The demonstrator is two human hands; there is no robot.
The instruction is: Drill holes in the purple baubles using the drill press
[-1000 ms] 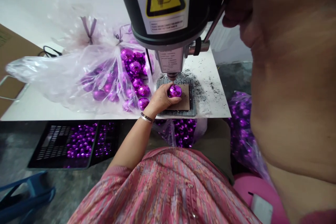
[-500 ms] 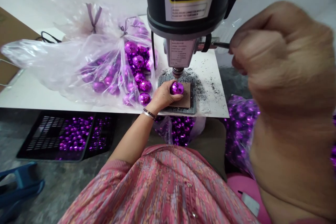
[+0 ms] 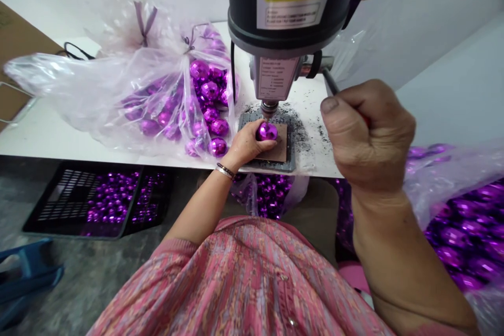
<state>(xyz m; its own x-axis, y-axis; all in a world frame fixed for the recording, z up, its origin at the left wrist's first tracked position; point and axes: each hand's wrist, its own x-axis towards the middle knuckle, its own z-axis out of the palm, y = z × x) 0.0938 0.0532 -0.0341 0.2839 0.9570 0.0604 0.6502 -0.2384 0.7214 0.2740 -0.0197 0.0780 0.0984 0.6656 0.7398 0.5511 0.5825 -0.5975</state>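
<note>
A shiny purple ball [image 3: 268, 132] sits on a brown board [image 3: 279, 153] under the chuck of a drill press [image 3: 277, 21]. My left hand [image 3: 244, 143] grips that ball from its left side, thumb in front and fingers behind. At the right, my right hand [image 3: 368, 134] is wrapped round the drill press lever [image 3: 331, 83], thumb along its shaft. The chuck [image 3: 269, 109] is just above the ball; the bit is hardly visible, so I cannot tell how deep it sits. Dark shavings [image 3: 301, 131] lie around the grey base plate [image 3: 290, 165].
Clear plastic bags [image 3: 173, 84] of purple balls lie on the white table [image 3: 71, 142] at left. Below it stands a black crate [image 3: 59, 205] with more balls. Another full bag [image 3: 464, 226] is at right, a blue stool [image 3: 31, 268] at lower left.
My right hand has swung the lever down and away from me. My left hand still holds the ball in place, and the chuck remains close above it. The view has shifted slightly.
</note>
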